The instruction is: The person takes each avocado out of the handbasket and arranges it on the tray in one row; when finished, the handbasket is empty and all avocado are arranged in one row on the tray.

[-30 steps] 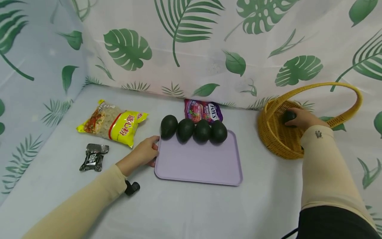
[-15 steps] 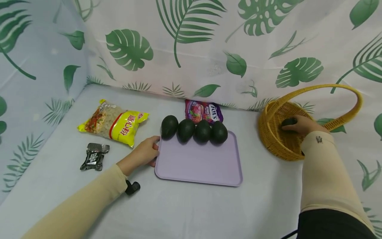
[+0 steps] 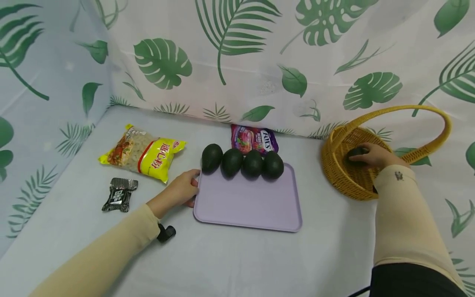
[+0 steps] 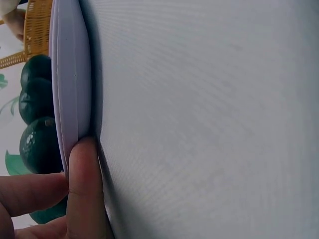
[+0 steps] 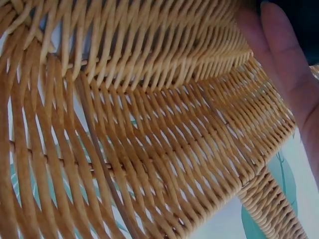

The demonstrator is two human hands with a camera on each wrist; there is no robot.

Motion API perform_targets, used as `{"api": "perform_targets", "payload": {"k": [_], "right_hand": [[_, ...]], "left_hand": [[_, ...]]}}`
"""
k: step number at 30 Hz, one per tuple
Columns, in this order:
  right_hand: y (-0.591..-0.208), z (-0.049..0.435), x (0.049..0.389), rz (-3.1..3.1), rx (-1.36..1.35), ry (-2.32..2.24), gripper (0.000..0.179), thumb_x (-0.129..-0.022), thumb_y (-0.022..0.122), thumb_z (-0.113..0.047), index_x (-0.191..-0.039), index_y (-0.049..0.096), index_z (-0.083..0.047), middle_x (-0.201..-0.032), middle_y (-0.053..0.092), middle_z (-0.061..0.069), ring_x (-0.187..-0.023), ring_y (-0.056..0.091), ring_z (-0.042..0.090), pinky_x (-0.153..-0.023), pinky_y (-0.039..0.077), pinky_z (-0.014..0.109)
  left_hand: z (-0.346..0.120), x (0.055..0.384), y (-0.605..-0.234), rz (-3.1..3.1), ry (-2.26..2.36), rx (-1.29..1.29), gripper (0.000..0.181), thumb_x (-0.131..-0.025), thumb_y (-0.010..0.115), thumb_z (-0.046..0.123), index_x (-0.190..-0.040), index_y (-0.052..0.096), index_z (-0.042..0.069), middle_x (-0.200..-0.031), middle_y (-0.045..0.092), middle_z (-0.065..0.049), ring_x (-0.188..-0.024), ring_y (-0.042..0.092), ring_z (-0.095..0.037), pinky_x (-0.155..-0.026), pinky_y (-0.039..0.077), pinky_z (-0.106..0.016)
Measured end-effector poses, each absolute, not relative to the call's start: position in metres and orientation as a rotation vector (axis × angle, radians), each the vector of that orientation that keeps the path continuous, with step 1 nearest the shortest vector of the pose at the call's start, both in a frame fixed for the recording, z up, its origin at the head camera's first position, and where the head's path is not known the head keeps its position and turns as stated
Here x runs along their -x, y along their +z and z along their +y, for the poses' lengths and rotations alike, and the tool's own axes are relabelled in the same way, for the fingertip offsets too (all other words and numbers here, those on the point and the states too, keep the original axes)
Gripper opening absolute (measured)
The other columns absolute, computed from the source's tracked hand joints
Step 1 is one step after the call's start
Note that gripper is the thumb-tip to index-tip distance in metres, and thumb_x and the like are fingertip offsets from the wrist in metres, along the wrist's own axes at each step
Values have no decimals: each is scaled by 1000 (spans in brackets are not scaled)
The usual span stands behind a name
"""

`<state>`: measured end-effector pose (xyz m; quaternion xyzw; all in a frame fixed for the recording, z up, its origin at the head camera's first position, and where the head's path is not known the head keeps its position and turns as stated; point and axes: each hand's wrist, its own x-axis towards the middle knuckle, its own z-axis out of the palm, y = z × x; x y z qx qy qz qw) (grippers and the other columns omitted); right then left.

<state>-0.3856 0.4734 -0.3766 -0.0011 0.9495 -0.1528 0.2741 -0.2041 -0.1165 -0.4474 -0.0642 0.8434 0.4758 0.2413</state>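
My left hand [image 3: 177, 190] holds the left edge of a lilac tray [image 3: 248, 206]; in the left wrist view the thumb [image 4: 84, 184] lies against the tray's outer side and another finger meets its rim. A row of several dark green avocados [image 3: 231, 163] sits along the tray's far edge. Inside a wicker basket [image 3: 339, 181] at the right, my right hand [image 3: 376, 156] grips a dark avocado [image 3: 356, 154]. The right wrist view shows mostly woven wicker, with part of the dark avocado [image 5: 301, 25] beside the fingers. Part of the basket's inside is hidden by the hand.
A yellow-ended noodle bag [image 3: 142, 153] and a small black packet [image 3: 120, 194] lie left of the tray. Behind the avocados is a purple Fox's candy bag [image 3: 254, 139]. The basket's tall handle [image 3: 400, 108] arches near the right forearm. A leaf-print curtain [image 3: 256, 62] backs the table.
Within the basket, my right hand and its avocado have shifted slightly left and nearer, and the avocado's tilt has changed. My left hand stays at the tray's edge.
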Motion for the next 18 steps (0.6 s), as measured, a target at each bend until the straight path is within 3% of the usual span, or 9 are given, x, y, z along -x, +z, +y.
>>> {"api": "perform_targets", "payload": {"k": [7,13,18], "right_hand": [[-362,462,375,2682,45,-367,102,-91,52,-66,-154,14,5,-142,23,44,-123,33,63,-98,33,76],[-349,449,358,2738,39,-405,100,-92,51,-65,-157,9,-3,-149,14,43,-128,22,66,-99,30,79],[-336,439,340,2790,59,-443,97,-91,52,-65,-157,13,-6,-152,15,40,-131,23,63,-101,28,79]], "left_hand": [[-115,205,-446,2305,1301,165,63,-93,52,0,-153,32,5,-106,50,-14,-71,57,-22,-56,59,-28],[-114,203,-446,2308,1298,156,63,-93,52,1,-153,32,5,-108,50,-15,-75,57,-23,-57,60,-28],[-115,203,-447,2307,1302,155,64,-93,52,0,-153,31,5,-107,50,-15,-73,57,-22,-56,59,-28]]}}
